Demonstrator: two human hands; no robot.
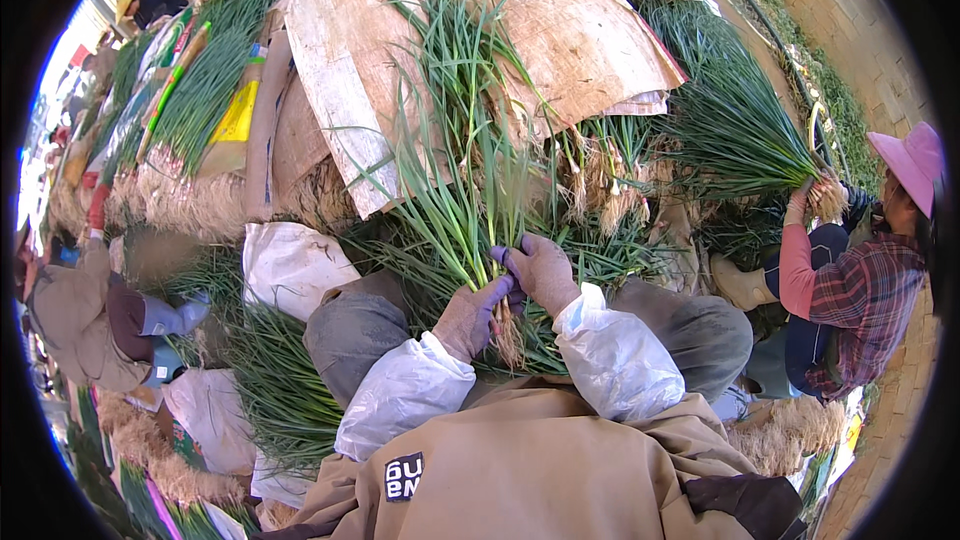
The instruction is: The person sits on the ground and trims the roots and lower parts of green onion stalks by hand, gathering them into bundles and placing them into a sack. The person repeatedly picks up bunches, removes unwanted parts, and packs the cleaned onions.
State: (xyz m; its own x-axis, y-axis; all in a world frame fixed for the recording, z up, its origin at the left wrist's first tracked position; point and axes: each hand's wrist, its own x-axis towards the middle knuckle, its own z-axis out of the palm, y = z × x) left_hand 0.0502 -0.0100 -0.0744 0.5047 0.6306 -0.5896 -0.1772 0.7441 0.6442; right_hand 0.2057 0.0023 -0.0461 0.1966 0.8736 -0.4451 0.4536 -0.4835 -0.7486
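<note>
A small bunch of green onions [459,251] stands out in front of me, leaves fanned away and pale roots [508,337] hanging towards my lap. Around its lower stems my left hand [469,319], in a dirty purplish work glove, is closed. My right hand [546,274], gloved alike, pinches stalks of the same bunch just above; the leaves over it are blurred. The two hands touch, and some fingertips are hidden. Beyond them, loose green onions [469,67] lie across brown woven sacking [570,30]. Several rooted stalks [607,172] hang at its near edge.
Loose green leaves [405,255] cover the ground between my knees. A white sack [292,266] lies by my left knee. At right, a person in a pink hat [911,165] holds a large bunch of green onions [750,127]. Another person [82,315] works at left, beside stacked bundles [225,67].
</note>
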